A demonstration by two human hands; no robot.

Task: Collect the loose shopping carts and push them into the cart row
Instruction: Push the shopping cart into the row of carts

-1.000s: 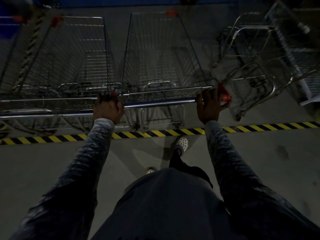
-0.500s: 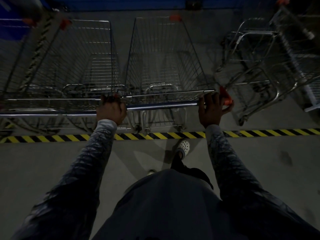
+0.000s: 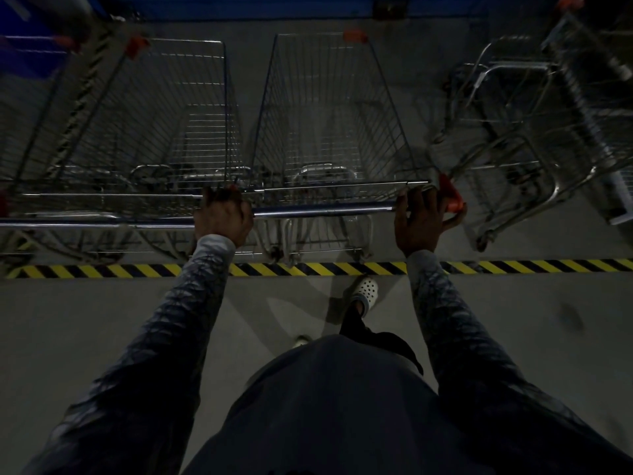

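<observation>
The left hand (image 3: 222, 219) grips the cart (image 3: 325, 145) handle (image 3: 322, 211); the right hand (image 3: 419, 219) curls over its orange-capped end (thumb splayed), beside another cart (image 3: 171, 132).

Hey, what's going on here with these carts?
A person grips the handle of a wire shopping cart with both hands, the left hand near its left end and the right hand at the orange-capped right end. The cart stands just beyond the striped floor tape, beside another cart on its left. A further cart sits askew to the right.
</observation>
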